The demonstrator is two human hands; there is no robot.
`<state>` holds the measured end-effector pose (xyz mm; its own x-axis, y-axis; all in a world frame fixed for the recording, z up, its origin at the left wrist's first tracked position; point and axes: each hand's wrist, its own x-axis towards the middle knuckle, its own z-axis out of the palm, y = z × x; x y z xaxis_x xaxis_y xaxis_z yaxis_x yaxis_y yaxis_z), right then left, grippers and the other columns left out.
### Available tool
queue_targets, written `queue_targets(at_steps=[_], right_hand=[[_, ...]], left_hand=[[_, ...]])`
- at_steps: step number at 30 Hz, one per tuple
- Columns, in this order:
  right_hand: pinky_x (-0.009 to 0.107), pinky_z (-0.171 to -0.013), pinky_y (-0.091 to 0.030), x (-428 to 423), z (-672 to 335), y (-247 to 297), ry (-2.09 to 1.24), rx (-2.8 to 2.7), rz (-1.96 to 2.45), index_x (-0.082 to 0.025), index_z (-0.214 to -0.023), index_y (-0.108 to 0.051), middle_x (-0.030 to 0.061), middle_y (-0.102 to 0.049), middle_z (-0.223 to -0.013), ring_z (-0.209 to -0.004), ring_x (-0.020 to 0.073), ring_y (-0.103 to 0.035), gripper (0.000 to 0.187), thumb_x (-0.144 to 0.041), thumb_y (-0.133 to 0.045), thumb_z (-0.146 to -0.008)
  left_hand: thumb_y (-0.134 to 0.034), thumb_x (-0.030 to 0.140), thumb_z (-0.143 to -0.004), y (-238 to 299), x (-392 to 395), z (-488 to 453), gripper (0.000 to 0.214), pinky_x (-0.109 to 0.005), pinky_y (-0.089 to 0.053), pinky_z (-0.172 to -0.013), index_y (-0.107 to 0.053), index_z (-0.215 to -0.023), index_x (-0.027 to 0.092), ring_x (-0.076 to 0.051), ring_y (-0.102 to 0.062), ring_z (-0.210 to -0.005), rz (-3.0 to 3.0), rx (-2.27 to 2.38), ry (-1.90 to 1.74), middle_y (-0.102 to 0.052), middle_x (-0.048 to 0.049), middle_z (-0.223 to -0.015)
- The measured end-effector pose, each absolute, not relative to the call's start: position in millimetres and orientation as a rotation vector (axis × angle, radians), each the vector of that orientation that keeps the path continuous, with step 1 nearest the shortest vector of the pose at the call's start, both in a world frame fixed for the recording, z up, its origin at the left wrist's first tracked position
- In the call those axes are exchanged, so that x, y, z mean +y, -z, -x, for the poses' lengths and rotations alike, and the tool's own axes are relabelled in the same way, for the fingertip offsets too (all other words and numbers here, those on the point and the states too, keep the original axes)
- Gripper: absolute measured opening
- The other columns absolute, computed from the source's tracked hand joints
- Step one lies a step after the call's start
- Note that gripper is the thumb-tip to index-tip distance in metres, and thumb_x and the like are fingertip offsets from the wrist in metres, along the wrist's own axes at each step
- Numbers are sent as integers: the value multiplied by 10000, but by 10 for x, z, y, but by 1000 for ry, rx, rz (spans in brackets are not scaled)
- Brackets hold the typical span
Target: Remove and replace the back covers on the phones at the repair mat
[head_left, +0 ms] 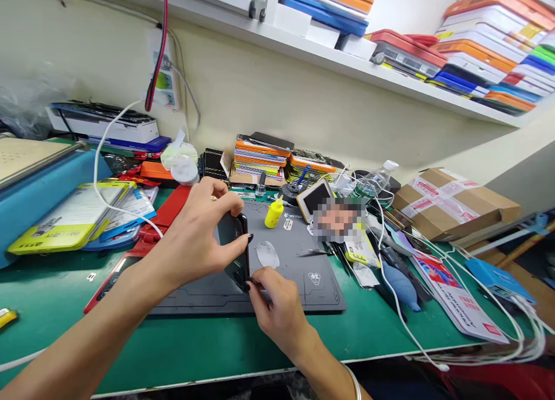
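Note:
A dark smartphone (234, 252) with a glossy face stands tilted on edge above the grey work mat (303, 296). My left hand (208, 226) is closed on its upper part, with the thumb across the near edge. My right hand (275, 304) is closed in a pinch at the phone's lower corner. Whether a small part or tool sits between those fingertips is hidden. Just beyond the phone, a whitish oval patch or piece (267, 255) lies on the mat. Near it stands a small yellow dropper bottle (274, 213).
Tweezers (317, 251) lie at the mat's right edge. Farther right are a blue air blower (401, 287), a white cable (392, 296) and a cardboard box (455, 203). Red and yellow packets (73, 215) cover the left side. Stacked phone boxes (262, 157) stand against the wall under a shelf (303, 53).

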<state>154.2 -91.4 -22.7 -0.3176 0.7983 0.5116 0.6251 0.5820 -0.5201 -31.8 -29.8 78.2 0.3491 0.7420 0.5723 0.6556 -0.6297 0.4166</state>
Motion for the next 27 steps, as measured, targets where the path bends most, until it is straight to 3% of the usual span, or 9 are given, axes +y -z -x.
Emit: queue_targets(at_steps=[6, 12, 27], right_hand=[[216, -520, -357, -930, -1555, 228, -328, -1999, 1142, -192, -811, -513, -1, -540, -685, -550, 112, -481, 96, -151, -464, -884], [219, -534, -363, -949, -1565, 268, -357, -1967, 1132, -188, -824, -534, 10, -566, -709, -608, 130, -519, 76, -175, -482, -878], [214, -469, -305, -985, -1628, 305, -274, -2024, 1174, -187, -800, -546, -16, -553, -697, -566, 113, -485, 103, -206, -499, -889]], left_hand=[[-615, 271, -757, -771, -335, 311, 171, -377, -448, -800, -482, -839, 204, -220, -529, -898, -2681, 1275, -1243, -521, -45, -926], [-640, 219, -764, -744, -361, 337, 180, -318, -463, -771, -514, -893, 213, -197, -565, -880, -2796, 1207, -1368, -549, -35, -898], [-678, 233, -678, -714, -349, 358, 192, -290, -396, -604, -535, -793, 174, -134, -516, -674, -2813, 1045, -1382, -552, -19, -767]])
